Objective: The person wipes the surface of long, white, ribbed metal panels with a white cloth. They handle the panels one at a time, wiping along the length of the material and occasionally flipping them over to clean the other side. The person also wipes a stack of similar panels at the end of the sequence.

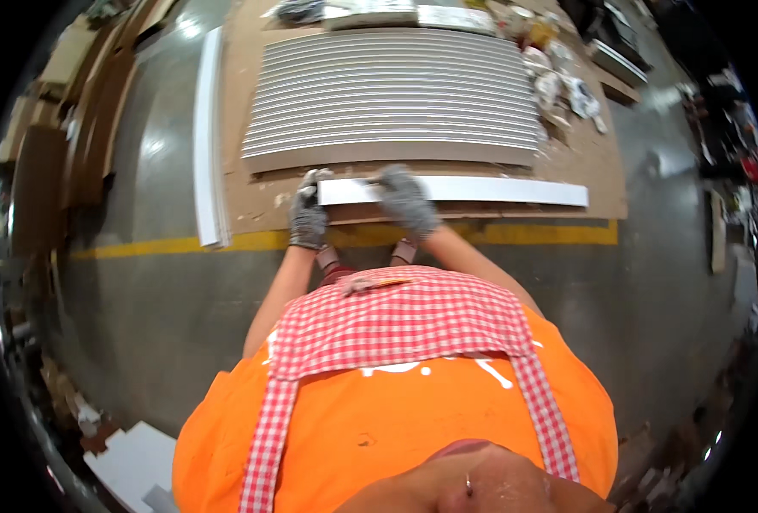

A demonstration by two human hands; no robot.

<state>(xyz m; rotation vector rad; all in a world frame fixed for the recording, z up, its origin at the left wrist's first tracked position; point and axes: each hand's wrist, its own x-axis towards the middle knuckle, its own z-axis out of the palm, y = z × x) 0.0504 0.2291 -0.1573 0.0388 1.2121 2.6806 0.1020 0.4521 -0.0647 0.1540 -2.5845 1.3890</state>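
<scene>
A long white strip (498,190) lies crosswise along the near edge of the cardboard-covered worktable (250,201). My left hand (309,212), in a grey glove, grips the strip's left end with curled fingers. Over the strip, a little right of that end, is my right hand (406,201), also gloved. Motion blurs its fingers, so whether it holds anything cannot be made out. Just beyond the strip, a wide block of silver ribbed slats (392,98) lies side by side on the cardboard.
Several long white strips (208,137) lie lengthwise at the table's left edge. White packages (370,13) stand behind the slats. Crumpled cloths and plastic (558,85) sit at the right. Stacked brown boards (79,128) stand far left. A yellow floor line (550,232) runs along the table front.
</scene>
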